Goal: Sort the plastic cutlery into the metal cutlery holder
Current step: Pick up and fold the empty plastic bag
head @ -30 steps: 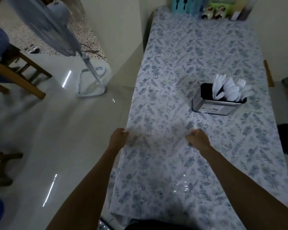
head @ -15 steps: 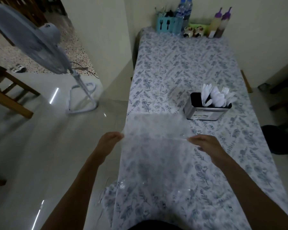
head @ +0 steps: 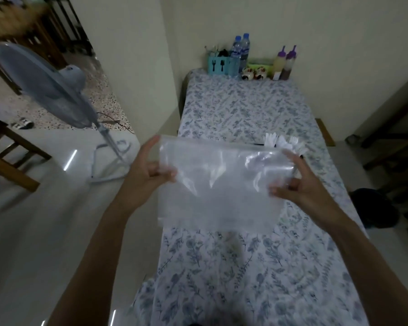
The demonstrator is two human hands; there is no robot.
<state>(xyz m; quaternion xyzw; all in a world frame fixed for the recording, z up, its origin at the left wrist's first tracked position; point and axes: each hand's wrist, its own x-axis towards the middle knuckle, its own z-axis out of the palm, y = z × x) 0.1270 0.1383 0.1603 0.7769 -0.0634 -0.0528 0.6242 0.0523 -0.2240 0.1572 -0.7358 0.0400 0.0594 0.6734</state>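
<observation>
Now left hand (head: 149, 170) and right hand (head: 299, 184) pinch empty clear bag (head: 219, 184) taut above table (head: 245, 267), hiding holder; white cutlery (head: 285, 143) peeks behind bag, looks sorted.

The way to the white cutlery (head: 285, 143) was blocked by a clear plastic bag (head: 219, 184) held up before it; beyond the bag, bare tablecloth (head: 240, 111) was left open.

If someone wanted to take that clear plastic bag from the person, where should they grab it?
Probably the bare top edge of the bag, pinched from the far side. The left hand and right hand already hold its two side edges, stretching it flat and upright, so the stiffer strip along the top between them stays free.
</observation>
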